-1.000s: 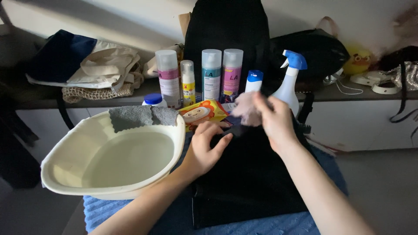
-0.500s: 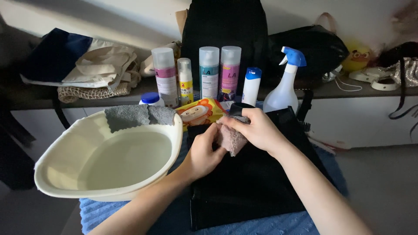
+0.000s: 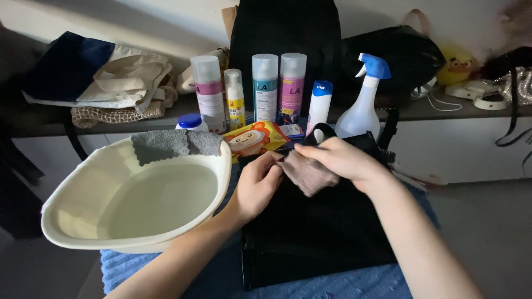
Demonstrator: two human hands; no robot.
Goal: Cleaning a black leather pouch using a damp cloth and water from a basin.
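Both hands [image 3: 260,185] [image 3: 338,160] grip brownish cloth [image 3: 307,174] against black bag [image 3: 316,232]; right hand lower than second ago.

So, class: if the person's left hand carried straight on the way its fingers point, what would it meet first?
The left hand points up and right, so it would probably first meet the brownish cloth under the right hand; it looks already in contact.

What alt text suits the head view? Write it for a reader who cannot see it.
Two bare hands, left hand and right hand, hold a small brownish cloth against a black bag lying on a blue towel. A cream basin of water with a grey cloth on its rim sits left; spray cans and a spray bottle stand behind.
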